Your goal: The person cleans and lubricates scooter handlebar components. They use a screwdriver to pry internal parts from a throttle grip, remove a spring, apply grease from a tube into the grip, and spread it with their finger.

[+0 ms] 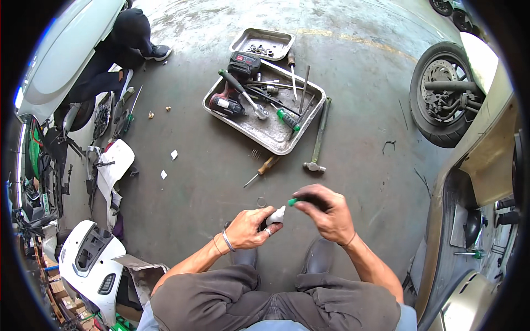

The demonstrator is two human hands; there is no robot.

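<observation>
My left hand (249,228) is closed round a small white squeeze bottle (278,215), its pointed nozzle tilted up to the right. Close beside that nozzle, my right hand (329,214) pinches a small green cap (292,202). Cap and nozzle are apart. Part of the bottle is hidden by my left fingers. On the floor just beyond my left hand lies a thin metal ring (261,202). A screwdriver with a wooden handle (268,164) lies farther off, near a small coil spring (255,154).
A metal tray (287,144) holds a cordless impact driver (226,103), a ratchet (259,112) and other tools. Behind it a smaller tray (261,33) contains small parts. A hammer (314,165) lies alongside. Scooter panels (94,265) stand left, a wheel (441,94) right. Another person (132,33) crouches at far left.
</observation>
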